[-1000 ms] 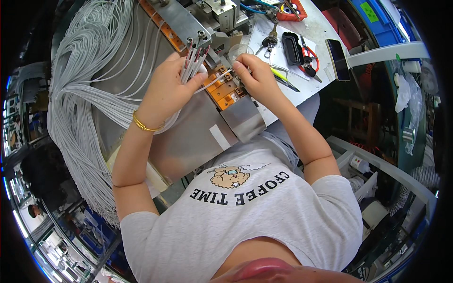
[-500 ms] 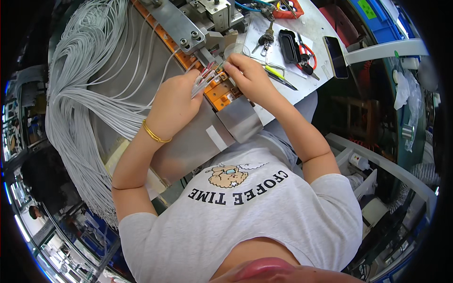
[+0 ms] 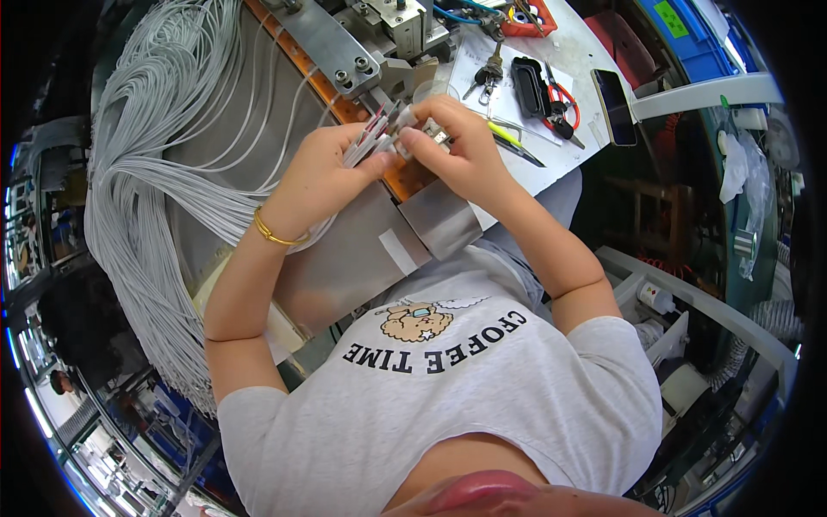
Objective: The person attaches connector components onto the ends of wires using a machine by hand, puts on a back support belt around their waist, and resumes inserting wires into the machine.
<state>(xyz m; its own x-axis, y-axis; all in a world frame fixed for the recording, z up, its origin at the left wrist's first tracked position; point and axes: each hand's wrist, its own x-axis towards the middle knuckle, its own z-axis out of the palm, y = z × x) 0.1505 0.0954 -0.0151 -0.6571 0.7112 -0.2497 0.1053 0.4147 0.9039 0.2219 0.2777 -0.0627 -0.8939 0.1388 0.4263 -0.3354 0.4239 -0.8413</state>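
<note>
My left hand (image 3: 319,177) is closed round several thin grey cables, whose stripped ends (image 3: 376,127) with red and white wires stick out past the fingers. My right hand (image 3: 461,148) is closed too, thumb and fingertips pinched against the same wire ends. What exactly sits between those fingertips is partly hidden; something small and white shows there. Both hands are above an orange fixture (image 3: 401,183) on a metal plate. From the left hand the cables run back to a large grey cable bundle (image 3: 129,172) draped over the left side.
A metal clamping machine (image 3: 323,43) stands just beyond the hands. On the white table to the right lie keys (image 3: 489,71), a black case (image 3: 530,86), red-handled cutters (image 3: 564,108), a yellow-green tool (image 3: 508,136) and a phone (image 3: 613,105). A red bin (image 3: 530,19) stands farther back.
My hands have come closer together over the wire ends. The right thumb and fingers have moved left and down, now covering more of the orange fixture.
</note>
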